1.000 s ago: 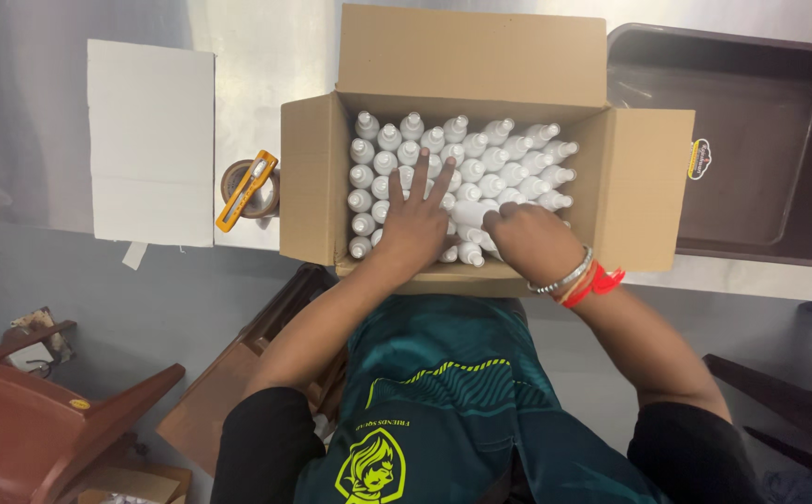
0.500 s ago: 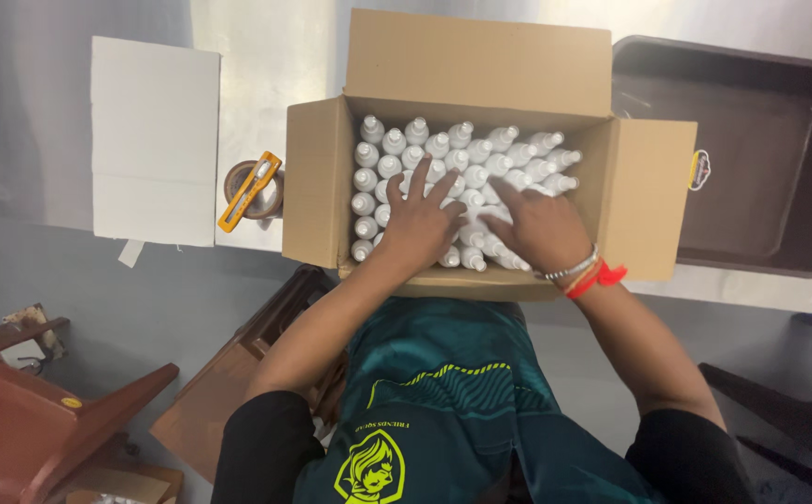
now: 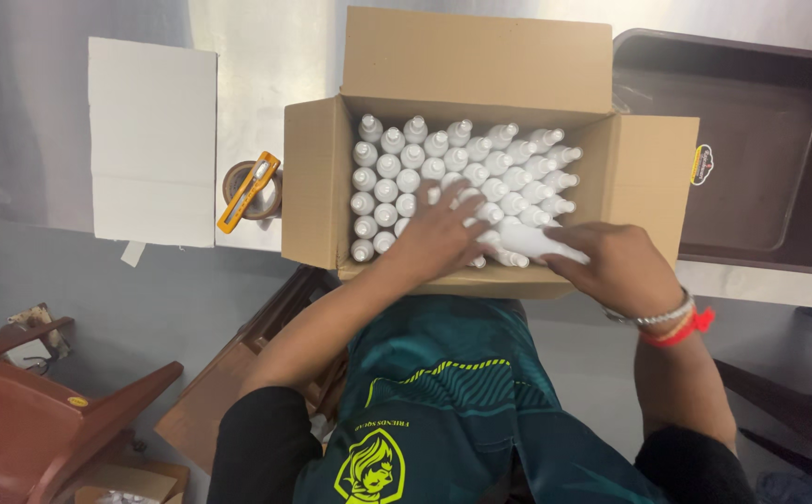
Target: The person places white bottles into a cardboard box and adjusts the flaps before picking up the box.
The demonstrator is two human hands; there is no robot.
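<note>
Open cardboard box [image 3: 317,182] sits on the light table [image 3: 266,56], flaps folded out, packed with upright white bottles [image 3: 396,173] in tight rows.

Left hand [image 3: 438,238] is down inside the box near the front wall, fingers spread and lying flat over the bottle tops — touching them, not closed around any one.

Right hand [image 3: 620,266] is at the front right corner of the box, fingers curled around one white bottle [image 3: 541,245] that lies tilted, nearly on its side, across the tops of the others. Looks like a clamped grip, though the palm hides most of the contact, so I can't tell how firm. Wrist carries a metal bracelet and a red band [image 3: 695,324].

Around it:
- dark brown plastic tub [image 3: 779,159] just right of the box, touching or nearly touching the right flap
- roll of brown tape [image 3: 238,191] with an orange-yellow utility knife [image 3: 249,191] laid across it, just left of the box
- white flat board [image 3: 152,140] further left on the table
- red-brown chair [image 3: 23,429] on the floor at lower left, well apart from the table
</note>
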